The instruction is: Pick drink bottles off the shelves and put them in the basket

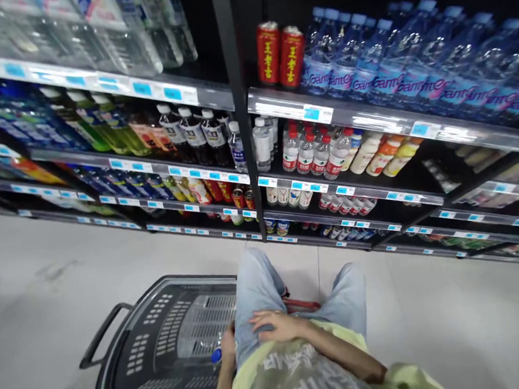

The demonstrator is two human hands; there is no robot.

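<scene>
My right hand rests on my left thigh, fingers stretched out and slightly spread, holding nothing. Low beside that thigh, my left hand hangs at the inner edge of a dark grey shopping basket. Its fingers are mostly hidden, so any grip is unclear. Close to it, in the basket, is a clear plastic bottle with a blue cap; part of it is hidden. My knees, in light blue jeans, are bent before the shelves.
Black store shelves stand in front. They hold Ganten water bottles, two red cans, red-capped bottles and dark drink bottles. Pale floor tiles lie to my right. The basket's handle sticks out left.
</scene>
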